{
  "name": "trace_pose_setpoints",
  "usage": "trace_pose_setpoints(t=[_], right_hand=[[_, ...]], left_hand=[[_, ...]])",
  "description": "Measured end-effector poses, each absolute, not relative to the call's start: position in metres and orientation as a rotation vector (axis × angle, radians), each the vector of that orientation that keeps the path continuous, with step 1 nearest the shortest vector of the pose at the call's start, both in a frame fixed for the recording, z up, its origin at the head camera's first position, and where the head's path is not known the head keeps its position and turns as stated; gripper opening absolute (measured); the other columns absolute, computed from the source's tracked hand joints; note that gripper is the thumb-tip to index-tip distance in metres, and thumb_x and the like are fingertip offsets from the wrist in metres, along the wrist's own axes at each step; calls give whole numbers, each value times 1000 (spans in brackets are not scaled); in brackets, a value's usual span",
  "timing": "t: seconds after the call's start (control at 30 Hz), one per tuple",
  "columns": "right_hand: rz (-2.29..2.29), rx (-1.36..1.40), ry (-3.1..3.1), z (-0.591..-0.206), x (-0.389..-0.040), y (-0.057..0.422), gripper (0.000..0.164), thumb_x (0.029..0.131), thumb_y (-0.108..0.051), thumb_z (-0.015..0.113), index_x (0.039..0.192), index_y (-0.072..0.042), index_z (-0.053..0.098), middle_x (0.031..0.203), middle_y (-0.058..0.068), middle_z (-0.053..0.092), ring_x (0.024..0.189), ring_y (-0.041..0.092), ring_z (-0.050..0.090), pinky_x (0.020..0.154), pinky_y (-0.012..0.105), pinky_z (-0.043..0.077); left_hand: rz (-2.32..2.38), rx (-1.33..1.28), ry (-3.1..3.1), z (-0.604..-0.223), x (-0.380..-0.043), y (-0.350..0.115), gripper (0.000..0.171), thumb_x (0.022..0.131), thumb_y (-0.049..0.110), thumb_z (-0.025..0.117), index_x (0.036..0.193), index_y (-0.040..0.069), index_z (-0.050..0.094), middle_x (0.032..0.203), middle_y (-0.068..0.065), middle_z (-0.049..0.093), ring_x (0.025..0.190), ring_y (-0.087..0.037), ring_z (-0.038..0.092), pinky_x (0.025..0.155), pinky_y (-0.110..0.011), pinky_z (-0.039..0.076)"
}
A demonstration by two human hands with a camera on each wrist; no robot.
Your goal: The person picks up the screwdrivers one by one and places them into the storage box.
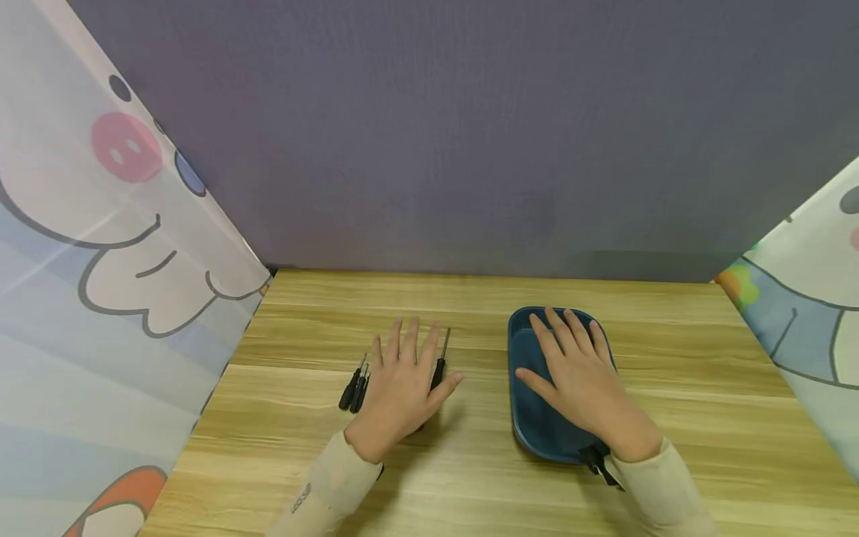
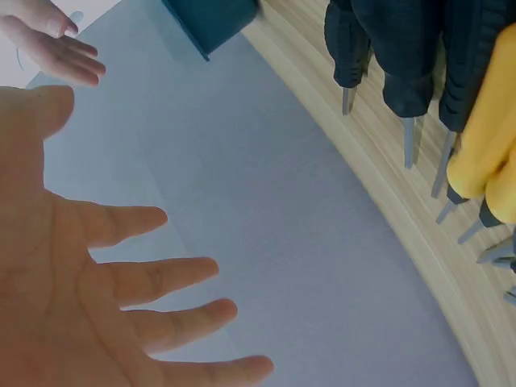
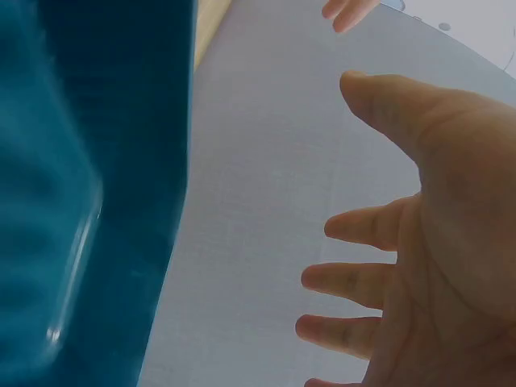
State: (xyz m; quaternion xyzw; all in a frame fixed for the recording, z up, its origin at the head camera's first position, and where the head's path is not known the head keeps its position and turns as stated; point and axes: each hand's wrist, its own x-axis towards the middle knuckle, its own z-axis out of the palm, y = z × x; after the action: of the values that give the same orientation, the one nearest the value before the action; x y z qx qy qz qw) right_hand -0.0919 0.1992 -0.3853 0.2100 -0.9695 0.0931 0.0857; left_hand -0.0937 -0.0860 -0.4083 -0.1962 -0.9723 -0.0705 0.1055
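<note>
My left hand [image 1: 400,380] hovers palm down over several screwdrivers, its fingers straight and spread, holding nothing. A black-handled screwdriver [image 1: 439,366] sticks out past its thumb side, and smaller black ones [image 1: 349,391] lie to its left. Yellow-handled screwdrivers [image 2: 482,121] show in the left wrist view beside dark-handled ones [image 2: 403,48]; the hand hides them from the head camera. Over the dark blue plastic tray [image 1: 533,421] my right hand [image 1: 584,377] is held with fingers spread, also holding nothing. In the right wrist view a gap separates that hand from the tray's rim [image 3: 165,201].
The wood-grain table [image 1: 470,485] ends at a grey-purple panel [image 1: 470,149] along its back edge. Cartoon-printed sheets [image 1: 101,321] hang at the left and right sides. A black strap [image 1: 596,459] at the right wrist overlaps the tray's near corner.
</note>
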Motion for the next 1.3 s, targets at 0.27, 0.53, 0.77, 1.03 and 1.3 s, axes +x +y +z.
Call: trace_pose_setpoints(t=[0.27, 0.53, 0.77, 1.03, 1.3], right_hand=[[215, 642, -2897, -385, -89, 220, 74, 96, -43, 65, 153, -3, 36, 153, 27, 34, 140, 50, 27, 109, 70, 15], [196, 595, -2946, -388, -86, 244, 69, 97, -36, 67, 150, -1, 40, 150, 30, 35, 136, 53, 29, 106, 72, 19], [215, 539, -2886, -396, -84, 266, 63, 92, -25, 73, 142, 4, 49, 137, 33, 48, 121, 55, 44, 95, 72, 32], [309, 549, -2809, -410, -83, 284, 56, 86, -10, 77, 130, 14, 53, 110, 35, 59, 92, 50, 61, 72, 59, 51], [316, 469, -2872, -415, -82, 291, 37, 90, -10, 72, 118, 11, 62, 99, 26, 69, 75, 36, 68, 60, 53, 53]], left_hand=[[-263, -577, -2799, -410, -90, -100, 69, 101, 56, 47, 153, 11, 40, 151, -26, 37, 136, -47, 38, 100, -64, 39], [-312, -513, -2842, -419, -85, -118, 66, 100, 51, 54, 150, 9, 43, 150, -26, 39, 133, -47, 41, 98, -62, 42], [-312, -466, -2837, -425, -82, -138, 65, 98, 47, 61, 147, 7, 47, 147, -26, 42, 130, -47, 44, 89, -62, 48], [-341, -370, -2870, -430, -75, -160, 64, 96, 42, 67, 143, 2, 50, 145, -28, 43, 127, -49, 46, 85, -63, 50], [-299, -361, -2824, -440, -71, -180, 48, 93, 19, 73, 133, -2, 58, 123, -26, 59, 105, -45, 60, 72, -55, 56]])
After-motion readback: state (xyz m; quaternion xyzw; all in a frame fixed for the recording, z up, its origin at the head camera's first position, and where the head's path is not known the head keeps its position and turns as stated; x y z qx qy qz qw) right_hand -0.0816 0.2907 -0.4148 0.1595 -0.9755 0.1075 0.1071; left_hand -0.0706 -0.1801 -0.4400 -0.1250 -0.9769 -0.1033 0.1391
